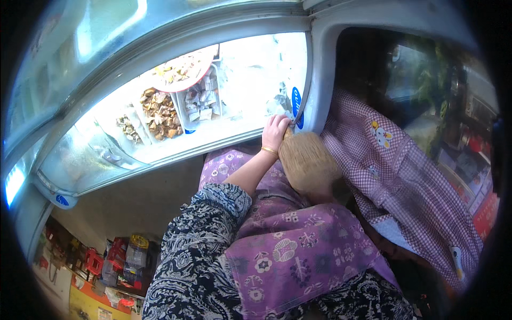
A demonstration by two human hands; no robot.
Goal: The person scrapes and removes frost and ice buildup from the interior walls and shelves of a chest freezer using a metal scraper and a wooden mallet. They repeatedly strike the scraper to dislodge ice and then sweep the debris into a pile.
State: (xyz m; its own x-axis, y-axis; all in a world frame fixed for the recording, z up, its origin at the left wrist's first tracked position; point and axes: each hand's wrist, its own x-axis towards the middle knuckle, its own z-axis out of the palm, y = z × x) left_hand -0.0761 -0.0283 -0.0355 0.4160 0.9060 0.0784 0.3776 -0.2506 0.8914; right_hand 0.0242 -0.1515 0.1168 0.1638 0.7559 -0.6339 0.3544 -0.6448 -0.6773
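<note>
My left hand (pixel 276 130), with a gold-coloured bangle at the wrist, is at the lower right edge of a lit display cabinet. Its fingers are curled at the narrow end of a tan straw brush (pixel 308 160), and the grip is partly hidden. The brush's wide, blurred bristles spread down and to the right over my lap. A bit of skin of my right arm or hand (pixel 322 197) shows below the bristles; its fingers are hidden, so I cannot tell what it holds. A purple flowered apron (pixel 296 256) covers my front.
Inside the cabinet (pixel 256 84) are a red-rimmed plate (pixel 184 72) of cut food, a tray of brown pieces (pixel 162 114) and a tray of small packets (pixel 202 100). Checked cloth (pixel 384 160) hangs at right. Packaged goods (pixel 136 256) stand at lower left.
</note>
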